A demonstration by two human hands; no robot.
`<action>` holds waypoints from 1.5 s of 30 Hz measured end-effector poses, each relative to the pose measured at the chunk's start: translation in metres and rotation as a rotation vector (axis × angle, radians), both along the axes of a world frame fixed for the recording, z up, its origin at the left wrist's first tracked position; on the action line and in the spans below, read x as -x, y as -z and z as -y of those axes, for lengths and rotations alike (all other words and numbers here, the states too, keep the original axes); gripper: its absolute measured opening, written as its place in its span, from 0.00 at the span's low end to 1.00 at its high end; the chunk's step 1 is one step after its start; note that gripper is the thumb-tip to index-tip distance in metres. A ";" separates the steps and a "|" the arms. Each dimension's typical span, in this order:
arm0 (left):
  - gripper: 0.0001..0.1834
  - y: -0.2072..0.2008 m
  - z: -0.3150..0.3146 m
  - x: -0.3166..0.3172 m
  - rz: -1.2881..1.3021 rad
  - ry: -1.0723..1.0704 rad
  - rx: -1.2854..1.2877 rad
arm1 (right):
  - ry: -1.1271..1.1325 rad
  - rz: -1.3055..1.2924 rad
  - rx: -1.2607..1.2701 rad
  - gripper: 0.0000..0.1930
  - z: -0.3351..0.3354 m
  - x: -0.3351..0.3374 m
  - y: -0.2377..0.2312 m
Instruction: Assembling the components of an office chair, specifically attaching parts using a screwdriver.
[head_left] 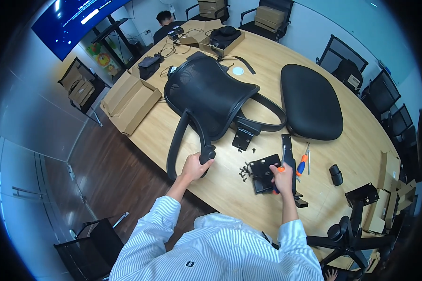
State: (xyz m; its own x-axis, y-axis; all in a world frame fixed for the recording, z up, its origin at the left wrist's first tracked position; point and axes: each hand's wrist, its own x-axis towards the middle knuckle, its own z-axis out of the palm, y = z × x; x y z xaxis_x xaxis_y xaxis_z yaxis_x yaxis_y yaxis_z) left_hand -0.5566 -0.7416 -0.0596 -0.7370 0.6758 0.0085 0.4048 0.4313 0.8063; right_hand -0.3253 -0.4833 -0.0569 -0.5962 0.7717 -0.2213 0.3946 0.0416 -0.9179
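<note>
My left hand grips the chair back by its armrest, long axis running away across the table; my right hand holds a screwdriver, tip pointing away.

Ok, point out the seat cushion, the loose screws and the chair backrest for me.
seat cushion (310, 100), head view, middle of its top.
loose screws (244, 172), head view, centre of the pile.
chair backrest (206, 91), head view, middle of the mesh.

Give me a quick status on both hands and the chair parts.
Left hand gripping the chair back's armrest. Right hand holding an orange-handled screwdriver over the black bracket. Loose screws beside it.
</note>
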 end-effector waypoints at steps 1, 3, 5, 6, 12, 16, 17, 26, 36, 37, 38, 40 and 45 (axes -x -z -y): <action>0.25 0.006 0.002 0.002 -0.024 -0.012 0.107 | 0.013 0.075 -0.026 0.11 -0.007 0.002 0.002; 0.27 0.001 -0.004 0.002 -0.032 0.002 0.267 | 0.097 0.130 0.075 0.08 -0.022 -0.002 0.026; 0.28 0.015 -0.014 0.007 -0.049 -0.018 0.299 | 0.191 0.031 0.331 0.05 -0.038 -0.006 0.066; 0.29 0.020 -0.012 0.009 -0.060 -0.052 0.351 | 0.235 0.012 0.403 0.05 -0.035 -0.003 0.069; 0.31 0.039 -0.031 0.026 -0.047 -0.192 0.433 | 0.370 0.002 0.478 0.09 -0.035 -0.004 0.104; 0.32 0.026 -0.040 0.044 0.030 -0.305 0.476 | 0.316 0.113 0.406 0.09 -0.037 -0.008 0.102; 0.32 0.026 -0.041 0.051 0.030 -0.306 0.475 | 0.265 0.155 0.386 0.10 -0.038 -0.007 0.098; 0.32 0.044 -0.042 0.138 0.158 -0.428 0.422 | 0.154 0.518 0.130 0.18 -0.041 -0.002 0.085; 0.42 0.046 -0.023 0.123 0.117 -0.440 0.366 | 0.119 0.324 -0.210 0.15 -0.038 -0.003 0.050; 0.41 0.052 -0.010 0.119 0.018 -0.468 0.300 | 0.119 0.184 0.065 0.15 -0.029 0.022 0.034; 0.40 0.054 -0.005 0.114 -0.078 -0.486 0.228 | 0.130 0.045 0.218 0.15 -0.021 0.042 0.018; 0.40 0.047 -0.013 0.110 -0.010 -0.454 0.206 | 0.219 -0.170 0.575 0.25 -0.026 0.075 0.020; 0.44 0.040 -0.004 0.119 0.186 -0.306 0.192 | 0.352 -0.440 1.023 0.20 -0.036 0.150 0.064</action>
